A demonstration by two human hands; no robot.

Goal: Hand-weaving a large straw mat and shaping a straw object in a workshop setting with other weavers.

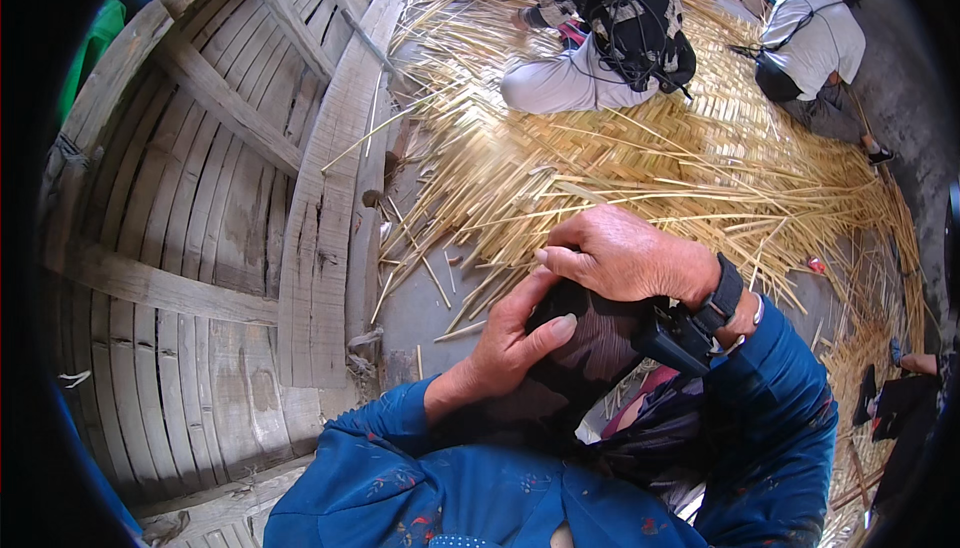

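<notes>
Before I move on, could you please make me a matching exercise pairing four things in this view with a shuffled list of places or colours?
Column one:
1. Left hand
2. Black wrist strap
3. Herringbone-woven mat
4. Long wooden plank

Column two:
A. Straw-yellow
B. Around the right wrist
C. Weathered grey-brown
D. On the dark-clothed knee

Pairs: 1-D, 2-B, 3-A, 4-C

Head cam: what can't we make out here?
All in the head view:
Left hand: palm hidden by the hand itself.
Right hand: palm hidden under its own back.
Co-worker in patterned jacket: head cut off by the top edge.
Small red scrap: too small to identify.
</notes>
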